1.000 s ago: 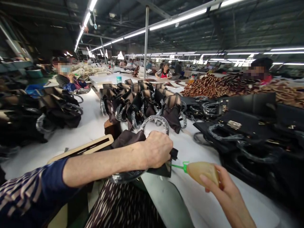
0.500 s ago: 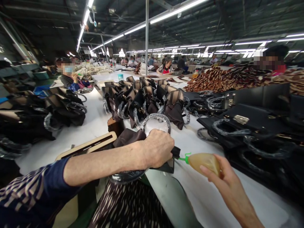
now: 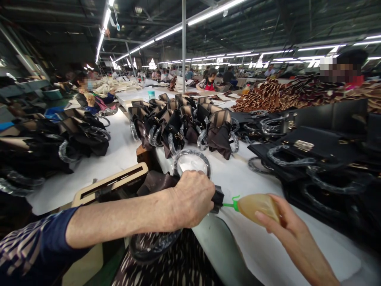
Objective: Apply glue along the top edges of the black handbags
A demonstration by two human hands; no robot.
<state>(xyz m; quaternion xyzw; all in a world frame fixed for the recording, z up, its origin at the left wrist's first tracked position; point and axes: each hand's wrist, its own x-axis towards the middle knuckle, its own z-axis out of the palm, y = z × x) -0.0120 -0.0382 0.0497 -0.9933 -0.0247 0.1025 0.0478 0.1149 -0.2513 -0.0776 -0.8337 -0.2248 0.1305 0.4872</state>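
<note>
My left hand (image 3: 193, 198) is closed around the edge of a black handbag (image 3: 218, 198) held over my lap, its lining (image 3: 156, 182) bunched behind my wrist. One plastic-wrapped handle (image 3: 192, 153) of this bag stands up behind my knuckles; another wrapped handle (image 3: 154, 248) hangs below my forearm. My right hand (image 3: 281, 220) grips a soft yellowish glue bottle (image 3: 258, 207) lying sideways. The bottle's thin green nozzle (image 3: 229, 205) points left and meets the bag's black edge just beside my left fist. Exactly where its tip ends is hard to make out.
Several unfinished bags (image 3: 184, 123) stand ahead on the white table (image 3: 244, 171). Flat black bags (image 3: 312, 155) pile up on the right, and more bags (image 3: 80, 131) lie left. A beige slotted frame (image 3: 139, 169) is near my forearm. Brown pieces (image 3: 274, 99) are heaped behind; co-workers sit beyond.
My left hand and the bag have shifted slightly down and left, and the bag's edge has tilted. The glue bottle in my right hand has moved a little right, nozzle still at the edge.
</note>
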